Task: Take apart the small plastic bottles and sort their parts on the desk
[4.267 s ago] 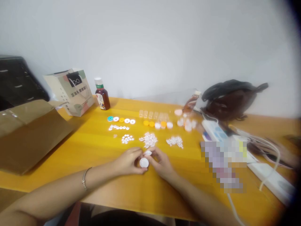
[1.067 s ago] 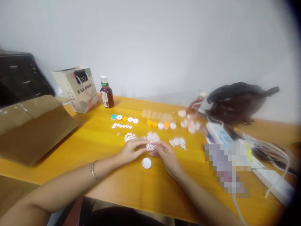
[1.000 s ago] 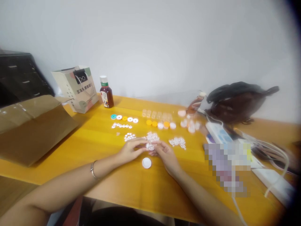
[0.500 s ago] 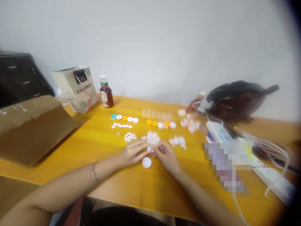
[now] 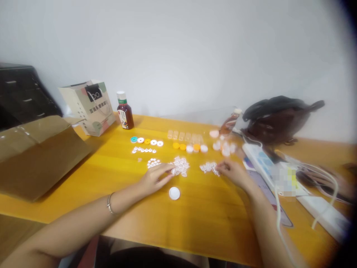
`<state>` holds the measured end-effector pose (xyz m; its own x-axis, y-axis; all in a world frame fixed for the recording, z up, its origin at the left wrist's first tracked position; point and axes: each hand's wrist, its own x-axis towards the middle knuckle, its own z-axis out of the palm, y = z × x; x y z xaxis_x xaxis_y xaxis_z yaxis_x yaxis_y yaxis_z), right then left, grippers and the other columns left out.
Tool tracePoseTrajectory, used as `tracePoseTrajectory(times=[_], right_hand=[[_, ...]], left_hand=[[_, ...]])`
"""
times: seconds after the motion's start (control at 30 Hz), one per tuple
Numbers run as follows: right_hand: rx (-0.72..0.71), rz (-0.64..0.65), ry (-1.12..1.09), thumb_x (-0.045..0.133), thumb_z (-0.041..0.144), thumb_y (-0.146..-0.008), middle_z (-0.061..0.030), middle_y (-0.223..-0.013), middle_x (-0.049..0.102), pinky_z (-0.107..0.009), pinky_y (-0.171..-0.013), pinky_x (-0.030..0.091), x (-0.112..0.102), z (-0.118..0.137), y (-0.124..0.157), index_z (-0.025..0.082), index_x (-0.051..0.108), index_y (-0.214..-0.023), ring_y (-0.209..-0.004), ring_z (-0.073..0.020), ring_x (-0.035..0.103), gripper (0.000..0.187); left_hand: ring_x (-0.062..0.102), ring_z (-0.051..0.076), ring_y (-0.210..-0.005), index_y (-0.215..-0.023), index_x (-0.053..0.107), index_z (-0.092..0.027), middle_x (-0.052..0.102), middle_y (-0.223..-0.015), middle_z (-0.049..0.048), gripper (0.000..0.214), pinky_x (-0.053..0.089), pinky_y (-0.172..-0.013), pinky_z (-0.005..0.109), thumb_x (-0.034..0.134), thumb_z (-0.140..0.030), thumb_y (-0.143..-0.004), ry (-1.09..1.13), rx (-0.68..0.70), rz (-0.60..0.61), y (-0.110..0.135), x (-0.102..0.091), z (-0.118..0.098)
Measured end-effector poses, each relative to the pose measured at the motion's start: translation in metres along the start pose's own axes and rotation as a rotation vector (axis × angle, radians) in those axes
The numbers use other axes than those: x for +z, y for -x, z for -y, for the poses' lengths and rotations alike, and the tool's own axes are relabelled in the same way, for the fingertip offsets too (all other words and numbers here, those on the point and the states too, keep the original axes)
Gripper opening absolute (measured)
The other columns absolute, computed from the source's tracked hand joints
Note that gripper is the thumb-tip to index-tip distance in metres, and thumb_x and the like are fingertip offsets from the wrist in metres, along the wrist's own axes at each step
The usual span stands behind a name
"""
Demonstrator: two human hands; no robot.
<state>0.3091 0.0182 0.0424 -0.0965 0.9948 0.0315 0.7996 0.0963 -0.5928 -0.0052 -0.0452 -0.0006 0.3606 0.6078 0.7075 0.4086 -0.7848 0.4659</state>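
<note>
My left hand (image 5: 156,178) lies with fingers stretched out and thumb apart, its fingertips at the left edge of a pile of small white plastic pieces (image 5: 180,166). My right hand (image 5: 232,172) has its thumb and fingers pinched together at the right edge of another pile of smaller white pieces (image 5: 208,167). What the pinch holds, if anything, is too small to make out. A round white cap (image 5: 174,193) rests on the table in front of the left hand. Beyond that hand sits a group of small white discs (image 5: 153,162).
On the wooden table (image 5: 178,219) are rows of coloured round lids (image 5: 147,141) and clear containers (image 5: 182,136). A cardboard box (image 5: 41,156), paper bag (image 5: 97,108) and dark bottle (image 5: 125,115) stand left. A power strip (image 5: 258,160), cables and a dark bag (image 5: 281,123) lie right.
My right hand has moved right, away from the left hand, to the smaller white pile. My left hand stays near its pile; the white pieces between the two hands no longer show there.
</note>
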Motion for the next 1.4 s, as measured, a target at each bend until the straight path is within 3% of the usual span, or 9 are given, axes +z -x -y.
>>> tracePoseTrajectory(times=[0.13,0.33,0.43,0.63,0.9,1.03,1.13,1.3,1.4], right_hand=[[0.047,0.067,0.023,0.058,0.031,-0.068,-0.0005,-0.056,0.063,-0.024,-0.050,0.039,0.006,0.000,0.001,0.019,0.055,-0.068,-0.053,-0.0153,0.056,0.013],[0.022,0.023,0.012,0.060,0.031,-0.066,-0.0005,-0.054,0.062,-0.025,-0.049,0.039,0.008,-0.004,0.000,0.019,0.055,-0.065,-0.052,-0.0154,0.055,0.013],[-0.010,-0.064,0.001,0.063,0.037,-0.064,0.0002,-0.053,0.060,-0.025,-0.047,0.037,0.006,-0.003,0.000,0.019,0.055,-0.063,-0.050,-0.0151,0.054,0.020],[-0.089,-0.177,-0.136,0.059,0.047,-0.069,0.0009,-0.055,0.057,-0.024,-0.048,0.037,0.015,0.030,0.013,0.019,0.053,-0.065,-0.049,-0.0130,0.050,0.029],[-0.313,0.019,-0.450,0.055,0.038,-0.077,-0.0012,-0.070,0.060,-0.025,-0.061,0.043,0.055,0.086,0.040,0.019,0.058,-0.079,-0.064,-0.0141,0.054,0.019],[-0.408,0.144,-0.500,0.058,0.034,-0.077,0.0012,-0.069,0.058,-0.024,-0.060,0.042,0.065,0.108,0.046,0.021,0.059,-0.087,-0.063,-0.0129,0.052,0.017],[-0.452,0.176,-0.499,0.056,0.033,-0.078,0.0017,-0.065,0.058,-0.023,-0.056,0.039,0.072,0.116,0.047,0.021,0.060,-0.083,-0.059,-0.0121,0.050,0.014],[-0.435,-0.030,-0.508,0.053,0.035,-0.081,0.0001,-0.066,0.057,-0.025,-0.055,0.038,0.089,0.118,0.053,0.021,0.059,-0.076,-0.058,-0.0132,0.048,0.015],[-0.453,-0.074,-0.532,0.055,0.034,-0.081,-0.0006,-0.069,0.058,-0.026,-0.060,0.041,0.095,0.118,0.059,0.021,0.059,-0.077,-0.061,-0.0138,0.050,0.014]], left_hand=[[0.062,0.015,-0.088,-0.117,0.052,-0.017,0.064,-0.100,0.0096,0.032,0.052,-0.079,0.030,0.051,-0.019,-0.085,0.009,-0.018,0.006,-0.001,-0.001,-0.001],[0.060,0.016,-0.090,-0.116,0.052,-0.016,0.064,-0.101,0.0102,0.033,0.050,-0.080,0.032,0.051,-0.018,-0.084,0.022,-0.005,0.016,-0.003,-0.001,-0.003],[0.060,0.015,-0.088,-0.116,0.053,-0.017,0.064,-0.100,0.0096,0.033,0.050,-0.079,0.031,0.051,-0.017,-0.083,0.046,-0.028,0.006,-0.004,-0.001,-0.005],[0.060,0.015,-0.086,-0.112,0.058,-0.019,0.065,-0.097,0.0082,0.029,0.049,-0.078,0.030,0.049,-0.019,-0.084,0.114,-0.145,0.001,-0.005,0.000,-0.009],[0.059,0.018,-0.097,-0.120,0.054,-0.017,0.062,-0.108,0.0099,0.034,0.047,-0.088,0.033,0.047,-0.024,-0.087,0.360,-0.378,0.049,-0.006,0.006,-0.011],[0.060,0.017,-0.089,-0.127,0.044,-0.017,0.064,-0.097,0.0089,0.041,0.048,-0.085,0.033,0.048,-0.024,-0.086,0.478,-0.388,0.095,-0.003,0.008,-0.012],[0.059,0.017,-0.092,-0.128,0.040,-0.018,0.063,-0.098,0.0088,0.042,0.047,-0.086,0.032,0.048,-0.023,-0.087,0.517,-0.377,0.088,-0.003,0.008,-0.014],[0.057,0.016,-0.087,-0.109,0.050,-0.017,0.059,-0.095,0.0068,0.025,0.046,-0.081,0.029,0.048,-0.027,-0.086,0.360,-0.461,-0.013,-0.005,0.003,-0.017],[0.053,0.014,-0.076,-0.085,0.054,-0.016,0.057,-0.080,0.0026,0.019,0.044,-0.073,0.026,0.042,-0.030,-0.089,0.246,-0.466,0.049,-0.006,0.000,-0.020]])
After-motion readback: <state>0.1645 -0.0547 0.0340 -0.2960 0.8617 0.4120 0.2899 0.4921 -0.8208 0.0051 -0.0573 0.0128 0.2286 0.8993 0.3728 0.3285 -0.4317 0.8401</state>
